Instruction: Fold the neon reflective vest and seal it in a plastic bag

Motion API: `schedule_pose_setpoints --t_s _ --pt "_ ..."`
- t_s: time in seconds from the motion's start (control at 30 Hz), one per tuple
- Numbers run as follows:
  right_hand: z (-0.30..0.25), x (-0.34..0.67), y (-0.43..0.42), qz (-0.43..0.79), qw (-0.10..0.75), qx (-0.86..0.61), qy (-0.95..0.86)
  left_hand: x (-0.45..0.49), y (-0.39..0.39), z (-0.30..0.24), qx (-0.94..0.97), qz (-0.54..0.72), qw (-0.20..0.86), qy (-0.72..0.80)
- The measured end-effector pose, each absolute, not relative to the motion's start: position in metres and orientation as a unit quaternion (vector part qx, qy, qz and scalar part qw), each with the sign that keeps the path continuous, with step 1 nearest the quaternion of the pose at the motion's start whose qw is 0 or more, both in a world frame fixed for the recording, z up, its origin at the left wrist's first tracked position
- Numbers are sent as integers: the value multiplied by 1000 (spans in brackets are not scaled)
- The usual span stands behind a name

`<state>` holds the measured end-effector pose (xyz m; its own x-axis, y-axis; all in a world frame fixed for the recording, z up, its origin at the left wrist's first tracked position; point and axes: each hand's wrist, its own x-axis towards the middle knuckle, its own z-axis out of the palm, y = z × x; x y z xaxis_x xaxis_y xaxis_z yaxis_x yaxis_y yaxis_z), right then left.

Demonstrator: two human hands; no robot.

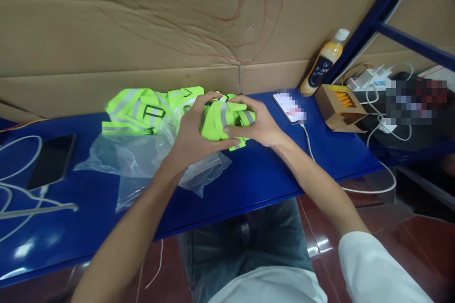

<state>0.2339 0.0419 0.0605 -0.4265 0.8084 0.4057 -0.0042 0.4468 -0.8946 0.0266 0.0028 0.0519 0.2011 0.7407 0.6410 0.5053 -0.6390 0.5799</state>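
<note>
Between my two hands is a bundled neon-yellow reflective strap (212,123) with grey stripes, held just above the blue table. My left hand (192,128) wraps round its left side, thumb along the bottom. On the right side, my right hand (262,123) closes over the bundle with its thumb pressed on the front. More neon-yellow reflective straps (137,104) with black buckles lie behind and left of my left hand. Crumpled clear plastic bags (131,158) are spread beneath and beside my left wrist, partly hidden by the arm.
On the blue table (245,180) a dark phone (53,161) with white cables lies left. To the right are a lit phone (289,106) on a cable, a juice bottle (323,64) and an open cardboard box (337,109). A cardboard wall (142,33) stands behind.
</note>
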Motion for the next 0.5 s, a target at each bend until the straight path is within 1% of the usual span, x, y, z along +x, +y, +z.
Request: schedule_pose_setpoints --t_s 0.27,0.4,0.5 --pt "58 233 38 604 390 -251 -648 40 -7 44 766 489 48 414" --pt "54 228 36 643 394 -265 -601 41 -11 46 777 483 34 402" --pt "54 224 31 702 378 -262 -543 41 -14 52 794 480 22 372"
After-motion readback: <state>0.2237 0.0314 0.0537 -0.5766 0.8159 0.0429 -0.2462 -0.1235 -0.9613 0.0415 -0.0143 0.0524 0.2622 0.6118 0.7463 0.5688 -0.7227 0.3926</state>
